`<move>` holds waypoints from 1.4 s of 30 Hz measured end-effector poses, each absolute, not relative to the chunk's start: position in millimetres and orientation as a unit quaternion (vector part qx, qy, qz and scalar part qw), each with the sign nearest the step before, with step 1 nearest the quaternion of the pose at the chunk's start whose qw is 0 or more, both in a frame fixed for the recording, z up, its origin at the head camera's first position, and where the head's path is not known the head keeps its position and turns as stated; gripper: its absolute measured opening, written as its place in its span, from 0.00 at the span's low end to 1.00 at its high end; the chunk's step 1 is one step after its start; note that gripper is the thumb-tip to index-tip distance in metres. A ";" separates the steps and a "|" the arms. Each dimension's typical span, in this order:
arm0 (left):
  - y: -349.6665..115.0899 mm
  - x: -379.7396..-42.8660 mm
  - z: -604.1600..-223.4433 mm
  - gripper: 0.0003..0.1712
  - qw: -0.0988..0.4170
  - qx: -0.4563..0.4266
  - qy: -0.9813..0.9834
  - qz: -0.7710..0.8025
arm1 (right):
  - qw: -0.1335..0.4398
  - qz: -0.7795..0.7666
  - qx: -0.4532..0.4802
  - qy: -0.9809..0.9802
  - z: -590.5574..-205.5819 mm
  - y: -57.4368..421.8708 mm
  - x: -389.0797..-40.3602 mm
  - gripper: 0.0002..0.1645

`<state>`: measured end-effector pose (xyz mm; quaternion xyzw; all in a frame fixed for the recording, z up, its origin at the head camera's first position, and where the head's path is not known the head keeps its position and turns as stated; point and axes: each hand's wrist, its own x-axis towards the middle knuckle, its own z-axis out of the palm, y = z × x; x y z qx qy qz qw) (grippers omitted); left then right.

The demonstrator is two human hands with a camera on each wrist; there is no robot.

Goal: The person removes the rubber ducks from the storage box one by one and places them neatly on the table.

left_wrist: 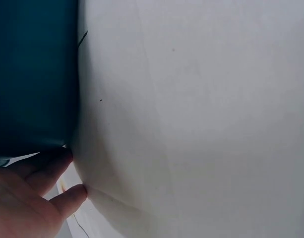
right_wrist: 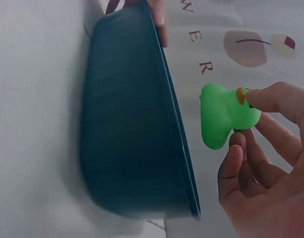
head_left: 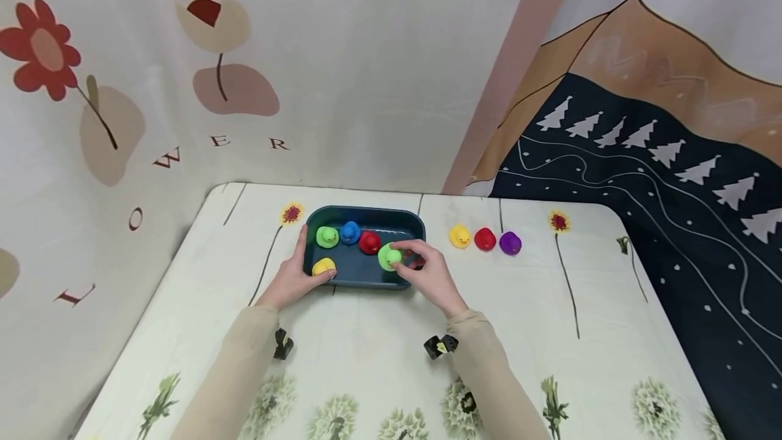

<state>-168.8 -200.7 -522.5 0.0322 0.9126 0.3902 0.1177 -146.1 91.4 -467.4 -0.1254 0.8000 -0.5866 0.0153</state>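
My left hand [head_left: 292, 282] grips the left end of a dark blue tray [head_left: 362, 274], its thumb over the near left corner. From the left wrist view, fingers [left_wrist: 47, 168] touch the tray's outside. My right hand [head_left: 435, 278] pinches a light green rubber duck [right_wrist: 218, 116] by its head, above the rim at the tray's right part. Inside the tray sit a green duck [head_left: 327, 237], a blue duck [head_left: 350, 232], a red duck [head_left: 369, 242] and, beside the left thumb, a yellow duck [head_left: 324, 267]. Something dark red shows partly behind the right fingers; its kind is unclear.
Right of the tray, a yellow duck [head_left: 459, 236], a red duck [head_left: 485, 239] and a purple duck [head_left: 510, 243] stand in a row on the flower-printed tablecloth [head_left: 366, 345]. A printed curtain [head_left: 366, 87] hangs behind the table.
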 end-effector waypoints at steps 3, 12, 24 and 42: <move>-200.0 -169.1 -523.0 0.65 0.117 0.035 0.912 0.392 | 0.006 -0.591 -0.122 0.797 -479.5 99.6 -147.4 0.18; -201.0 -168.2 -522.2 0.65 0.114 0.039 0.910 0.396 | 0.003 -0.601 -0.100 0.793 -478.4 119.1 -144.1 0.19; -198.7 -168.7 -521.0 0.65 0.117 0.042 0.908 0.400 | 0.022 -0.603 -0.055 0.796 -453.2 146.2 -131.6 0.20; -200.8 -168.5 -521.2 0.65 0.117 0.037 0.908 0.400 | 0.011 -0.595 -0.018 0.803 -485.5 202.4 -139.5 0.20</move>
